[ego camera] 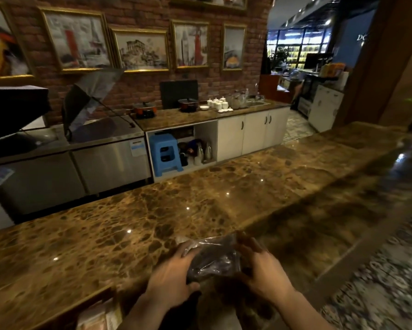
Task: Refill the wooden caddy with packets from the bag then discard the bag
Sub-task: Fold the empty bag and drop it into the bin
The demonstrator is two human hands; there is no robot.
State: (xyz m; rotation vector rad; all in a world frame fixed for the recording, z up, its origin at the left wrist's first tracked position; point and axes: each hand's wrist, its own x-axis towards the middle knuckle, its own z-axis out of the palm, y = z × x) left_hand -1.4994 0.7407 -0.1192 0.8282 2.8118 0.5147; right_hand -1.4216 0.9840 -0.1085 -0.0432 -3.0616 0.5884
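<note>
Clear plastic crinkles between both hands: the bag (214,258), dark inside, is held just above the near edge of the surface (152,210), at 6 o'clock in the head view. The left hand (174,282) grips its left end, thumb underneath; the right hand (263,272) closes on the right end, fingers curled over. The polished brown marble surface runs towards 2 o'clock. At 11 o'clock, framed pictures (143,50) hang on a brick wall (138,86).
</note>
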